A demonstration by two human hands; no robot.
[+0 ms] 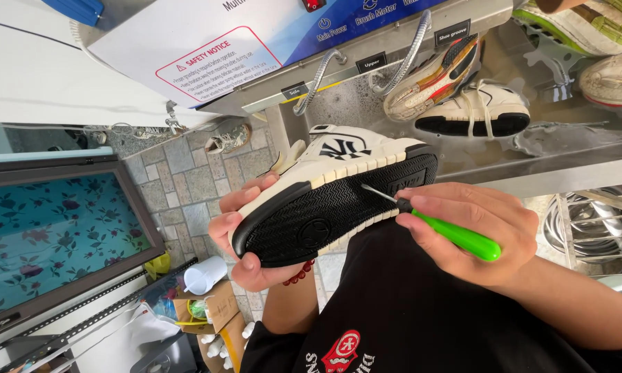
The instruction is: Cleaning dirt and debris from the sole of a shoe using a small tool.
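The shoe (332, 200) is held up in the air in front of the person's chest, not resting on anything, its black sole turned toward the camera. Its long axis runs on a slant from lower left to upper right, one rounded end down by the left hand's thumb and the other up near the metal tray (567, 162). The cream upper faces away, so only its side wall and a strip of the top show.

The left hand (245, 235) cups the shoe from behind and below, thumb curled over the lower end of the sole, fingers wrapped round the far side and mostly hidden. It grips the shoe firmly. A red bead bracelet (299, 274) shows at that wrist.

The right hand (473, 228) comes in from the right, forearm cut off at the edge, fingers closed round the green handle of a pick (435, 222). Its thin metal tip lies against the tread in the upper half of the sole.

Behind, on the wet tray, a cream and black shoe (473, 110) lies on its side beside a worn orange-striped one (435, 76). Two more at the top right corner are cut off. Two flexible metal hoses (411, 55) hang above the tray's back edge.
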